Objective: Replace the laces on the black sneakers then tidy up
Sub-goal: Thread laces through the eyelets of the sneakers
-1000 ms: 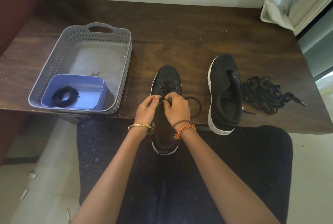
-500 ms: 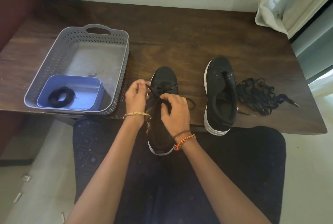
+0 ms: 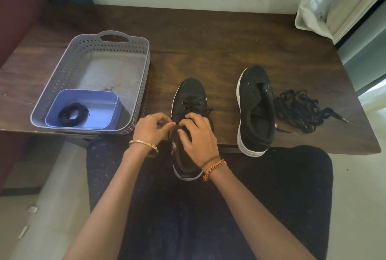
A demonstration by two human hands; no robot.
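A dark wooden table (image 3: pixel 208 36) carries two black sneakers. The near sneaker (image 3: pixel 189 100) overhangs the table's front edge, toe pointing away, with a black lace (image 3: pixel 191 106) crossed through its front eyelets. The left hand (image 3: pixel 151 129) and right hand (image 3: pixel 197 134) meet over its tongue, fingers curled and pinching the lace. The second sneaker (image 3: pixel 255 109) stands to the right, unlaced, with a loose pile of black laces (image 3: pixel 298 109) just beside it. At the left, a grey perforated basket (image 3: pixel 83 50) holds a blue tray (image 3: pixel 100 100) containing a coiled black lace (image 3: pixel 72 114). A white curtain (image 3: pixel 334 2) hangs at the upper right.
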